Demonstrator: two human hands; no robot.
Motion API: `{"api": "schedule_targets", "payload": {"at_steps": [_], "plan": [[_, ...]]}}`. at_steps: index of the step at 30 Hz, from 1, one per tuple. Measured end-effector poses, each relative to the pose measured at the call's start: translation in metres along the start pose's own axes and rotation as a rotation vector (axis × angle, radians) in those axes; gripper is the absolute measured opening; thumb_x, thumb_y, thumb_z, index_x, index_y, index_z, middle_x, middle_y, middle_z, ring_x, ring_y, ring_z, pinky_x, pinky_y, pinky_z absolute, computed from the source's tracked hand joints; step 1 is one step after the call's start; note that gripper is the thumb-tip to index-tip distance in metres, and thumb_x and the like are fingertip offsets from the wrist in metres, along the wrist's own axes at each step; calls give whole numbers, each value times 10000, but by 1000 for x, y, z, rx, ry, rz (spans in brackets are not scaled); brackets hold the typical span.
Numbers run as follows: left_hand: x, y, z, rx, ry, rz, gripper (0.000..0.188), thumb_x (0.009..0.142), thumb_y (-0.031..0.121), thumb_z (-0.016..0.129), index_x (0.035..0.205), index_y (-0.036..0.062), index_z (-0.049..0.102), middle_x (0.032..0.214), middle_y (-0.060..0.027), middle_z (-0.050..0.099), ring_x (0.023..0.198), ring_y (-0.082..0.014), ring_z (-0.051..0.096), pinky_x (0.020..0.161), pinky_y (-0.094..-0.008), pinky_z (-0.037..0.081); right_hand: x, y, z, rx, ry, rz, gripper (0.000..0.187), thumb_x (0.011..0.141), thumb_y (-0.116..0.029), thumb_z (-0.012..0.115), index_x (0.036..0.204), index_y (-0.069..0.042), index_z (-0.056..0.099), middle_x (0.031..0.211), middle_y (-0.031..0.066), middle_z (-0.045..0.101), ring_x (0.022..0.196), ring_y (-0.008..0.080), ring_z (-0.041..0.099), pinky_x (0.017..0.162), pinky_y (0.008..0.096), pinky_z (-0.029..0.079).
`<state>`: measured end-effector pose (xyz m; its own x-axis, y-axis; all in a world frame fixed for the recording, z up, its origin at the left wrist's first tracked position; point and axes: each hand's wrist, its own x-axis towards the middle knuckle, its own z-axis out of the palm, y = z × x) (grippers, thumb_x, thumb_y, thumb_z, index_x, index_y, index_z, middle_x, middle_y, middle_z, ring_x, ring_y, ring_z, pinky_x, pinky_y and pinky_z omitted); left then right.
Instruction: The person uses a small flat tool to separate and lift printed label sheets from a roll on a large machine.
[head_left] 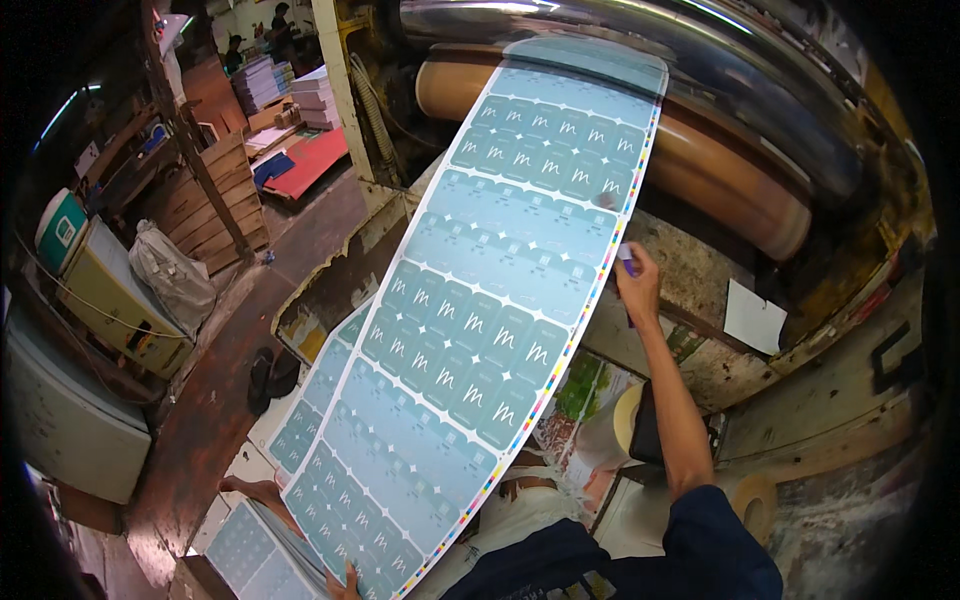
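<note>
A long printed sheet (pixel 480 250) with rows of pale blue and green label panels runs from the rollers down toward me, with a strip of colour patches along its right edge. My left hand (pixel 342 586) grips its near end at the bottom of the view; only some fingers show. Beside the sheet's right edge, my right hand (pixel 640 285) is closed around a small purple and white tool (pixel 627 262), whose exact kind I cannot make out. At the top, the sheet passes between a brown roller (pixel 740 190) and a shiny metal roller (pixel 740 70).
More printed sheets (pixel 240 545) lie at the lower left. A film roll (pixel 610 430) stands near my right forearm, with a tape roll (pixel 753 503) farther right. White paper (pixel 755 316) lies on the machine ledge. Sandals (pixel 272 378) are on the floor; paper stacks (pixel 315 98) stand behind.
</note>
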<state>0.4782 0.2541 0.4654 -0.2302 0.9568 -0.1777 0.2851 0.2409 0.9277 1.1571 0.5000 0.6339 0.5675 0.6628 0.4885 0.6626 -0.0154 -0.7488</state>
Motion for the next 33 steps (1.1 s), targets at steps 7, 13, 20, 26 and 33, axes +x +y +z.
{"api": "schedule_targets", "payload": {"at_steps": [7, 13, 20, 26, 33], "plan": [[-9, 4, 26, 35, 200, -436, 637, 898, 255, 656, 1424, 8, 395, 1369, -163, 487, 1149, -300, 529, 920, -390, 495, 78, -11, -33, -584, 9, -641, 688, 696, 73, 683, 1305, -221, 559, 1380, 61, 502, 866, 325, 665, 720, 428, 549], [-35, 45, 34, -100, 440, -520, 657, 913, 309, 641, 1436, 9, 378, 1377, -159, 473, 1123, -266, 539, 890, -350, 512, 149, 12, -28, -343, -455, -707, 536, 690, 62, 611, 1171, -166, 680, 1017, 98, 704, 731, 222, 677, 630, 349, 556], [-18, 58, 6, 87, 256, -566, 576, 1034, 402, 363, 1434, -13, 377, 1394, -178, 465, 1206, -272, 482, 993, -366, 447, 156, 10, -24, 86, -506, -65, 192, 874, -214, 711, 1023, -99, 749, 578, 6, 604, 415, 72, 511, 390, 266, 424], [10, -171, -132, -469, 257, -344, 539, 874, 84, 681, 1338, -21, 428, 1201, -168, 571, 1031, -246, 586, 899, -349, 474, -61, -17, 34, 197, -484, -72, 166, 872, -168, 703, 1012, -97, 754, 568, 5, 610, 425, 70, 529, 403, 264, 439], [105, -394, -217, -378, 314, -335, 556, 825, -6, 698, 1320, -34, 448, 1161, -130, 600, 977, -235, 604, 811, -350, 509, -395, -61, 113, 50, -530, -169, 210, 849, -72, 688, 1048, -109, 743, 621, 38, 656, 474, 73, 572, 425, 254, 458]]}}
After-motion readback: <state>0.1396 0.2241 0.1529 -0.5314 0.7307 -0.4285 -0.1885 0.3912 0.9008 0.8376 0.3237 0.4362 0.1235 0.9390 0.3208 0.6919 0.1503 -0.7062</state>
